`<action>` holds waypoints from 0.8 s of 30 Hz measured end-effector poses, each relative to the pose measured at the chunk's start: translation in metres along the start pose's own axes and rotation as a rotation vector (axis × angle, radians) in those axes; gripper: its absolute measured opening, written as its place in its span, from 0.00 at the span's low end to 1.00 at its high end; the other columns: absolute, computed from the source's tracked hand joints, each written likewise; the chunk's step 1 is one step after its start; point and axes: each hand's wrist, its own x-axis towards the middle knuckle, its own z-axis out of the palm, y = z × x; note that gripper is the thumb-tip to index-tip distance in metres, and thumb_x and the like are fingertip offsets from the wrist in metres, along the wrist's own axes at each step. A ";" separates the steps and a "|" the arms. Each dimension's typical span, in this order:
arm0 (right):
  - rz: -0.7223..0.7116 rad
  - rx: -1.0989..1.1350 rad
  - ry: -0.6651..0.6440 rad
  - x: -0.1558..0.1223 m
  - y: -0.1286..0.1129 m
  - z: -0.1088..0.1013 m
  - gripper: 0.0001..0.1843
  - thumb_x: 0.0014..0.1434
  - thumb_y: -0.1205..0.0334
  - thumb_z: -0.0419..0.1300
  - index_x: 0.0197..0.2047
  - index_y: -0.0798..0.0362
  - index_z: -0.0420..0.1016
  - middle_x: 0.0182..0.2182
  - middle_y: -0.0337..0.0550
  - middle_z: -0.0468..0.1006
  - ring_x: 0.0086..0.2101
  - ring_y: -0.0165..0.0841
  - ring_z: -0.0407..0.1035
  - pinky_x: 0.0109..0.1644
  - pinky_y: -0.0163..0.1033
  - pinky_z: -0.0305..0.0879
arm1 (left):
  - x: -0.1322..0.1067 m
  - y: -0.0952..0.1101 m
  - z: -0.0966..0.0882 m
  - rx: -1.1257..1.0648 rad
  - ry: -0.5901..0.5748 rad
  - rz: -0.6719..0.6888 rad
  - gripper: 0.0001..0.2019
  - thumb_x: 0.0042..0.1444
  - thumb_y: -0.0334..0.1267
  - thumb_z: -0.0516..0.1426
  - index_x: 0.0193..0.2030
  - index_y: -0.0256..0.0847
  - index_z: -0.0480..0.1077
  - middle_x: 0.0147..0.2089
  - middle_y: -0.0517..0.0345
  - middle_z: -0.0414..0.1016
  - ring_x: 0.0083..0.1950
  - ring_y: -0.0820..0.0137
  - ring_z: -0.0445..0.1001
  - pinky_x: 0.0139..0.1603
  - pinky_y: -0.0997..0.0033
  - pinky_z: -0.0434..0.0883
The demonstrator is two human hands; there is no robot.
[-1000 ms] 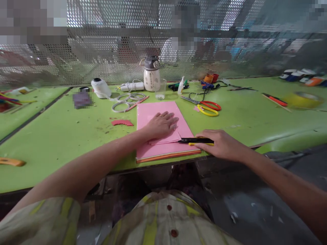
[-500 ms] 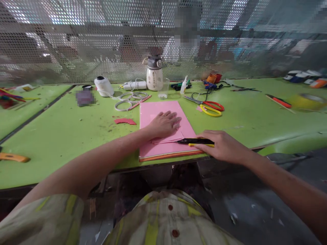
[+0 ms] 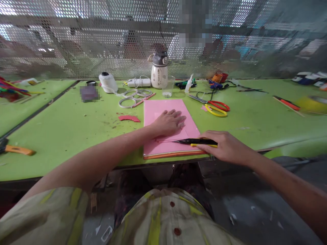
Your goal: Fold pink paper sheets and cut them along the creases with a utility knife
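A stack of coloured paper with a pink sheet (image 3: 155,149) on top lies at the table's front edge. My left hand (image 3: 170,122) presses flat on the pink paper, its fingers stretched out. Beneath that palm, a loose or folded pink piece shows its near edge. In my right hand (image 3: 221,144) is a black-and-yellow utility knife (image 3: 187,141), held low and pointing left. Its thin tip lies along the near edge of that piece, just in front of my left hand. Whether the tip is inside a fold I cannot tell.
Behind the paper stand a bottle (image 3: 159,73), a clear cup (image 3: 168,89) and a glue bottle (image 3: 189,84). Scissors (image 3: 216,109) lie to the right, white rings (image 3: 127,102) and a red scrap (image 3: 129,118) to the left. An orange-handled tool (image 3: 20,149) lies far left.
The knife tip has shifted left along the pink paper's near edge, and more of the blade shows. My left hand stays flat. The whole view has swung slightly.
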 end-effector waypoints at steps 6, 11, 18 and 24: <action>-0.053 -0.005 -0.077 0.011 -0.008 -0.007 0.16 0.67 0.50 0.55 0.47 0.51 0.78 0.41 0.47 0.83 0.41 0.41 0.78 0.46 0.42 0.70 | 0.001 -0.001 0.001 -0.020 -0.004 0.002 0.25 0.72 0.49 0.40 0.70 0.45 0.60 0.73 0.49 0.60 0.71 0.55 0.57 0.67 0.50 0.56; -0.044 -0.023 -0.116 0.013 -0.010 -0.011 0.17 0.68 0.50 0.54 0.48 0.51 0.77 0.42 0.47 0.83 0.41 0.41 0.77 0.45 0.41 0.69 | 0.002 0.000 0.004 -0.023 0.016 0.001 0.24 0.71 0.49 0.41 0.69 0.46 0.61 0.72 0.50 0.60 0.70 0.55 0.58 0.67 0.51 0.56; -0.060 -0.011 -0.140 0.020 -0.013 -0.007 0.17 0.69 0.51 0.54 0.49 0.51 0.77 0.42 0.46 0.83 0.41 0.40 0.77 0.45 0.42 0.68 | 0.001 0.000 0.004 -0.023 0.030 0.018 0.24 0.72 0.48 0.41 0.68 0.44 0.61 0.72 0.48 0.61 0.69 0.54 0.59 0.66 0.49 0.57; -0.077 -0.001 -0.136 0.021 -0.014 -0.004 0.16 0.68 0.51 0.54 0.48 0.51 0.77 0.41 0.46 0.83 0.40 0.40 0.77 0.44 0.41 0.68 | 0.002 -0.002 0.005 -0.041 0.037 0.025 0.24 0.72 0.48 0.41 0.68 0.44 0.62 0.71 0.47 0.62 0.69 0.53 0.59 0.66 0.48 0.57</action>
